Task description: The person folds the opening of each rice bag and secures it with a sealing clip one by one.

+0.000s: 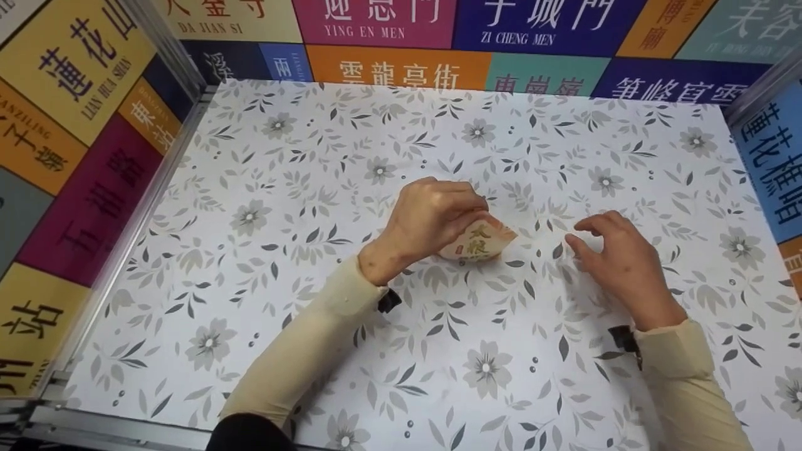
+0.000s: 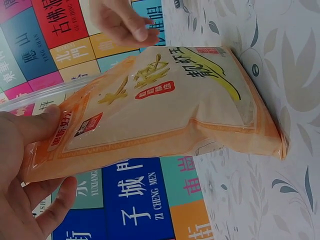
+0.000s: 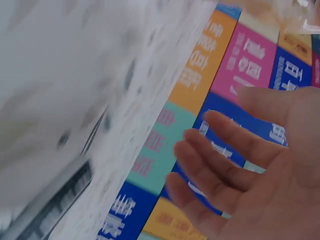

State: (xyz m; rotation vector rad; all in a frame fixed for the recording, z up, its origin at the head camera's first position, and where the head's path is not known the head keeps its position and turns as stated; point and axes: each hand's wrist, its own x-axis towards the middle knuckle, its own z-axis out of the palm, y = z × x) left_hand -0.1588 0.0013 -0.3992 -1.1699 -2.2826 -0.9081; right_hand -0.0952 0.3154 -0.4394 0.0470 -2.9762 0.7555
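My left hand (image 1: 432, 216) pinches the top end of a cream and orange plastic packet (image 1: 477, 241) printed with gold characters. In the left wrist view the packet (image 2: 165, 107) looks full, with a clear seam along its edge, and its lower end is at the tabletop. The left thumb (image 2: 35, 125) lies on its printed face; other fingers are behind it. My right hand (image 1: 620, 266) hovers to the right of the packet, apart from it, thumb and fingers spread and loosely bent. Nothing is between the right fingers (image 3: 220, 165) in the right wrist view.
A white tabletop (image 1: 250, 294) with grey flowers and leaves lies under both hands. Colourful panels (image 1: 401, 69) with Chinese place names stand along the back, with more panels (image 1: 81, 156) at the left. A metal frame edge (image 1: 119, 426) runs along the near left.
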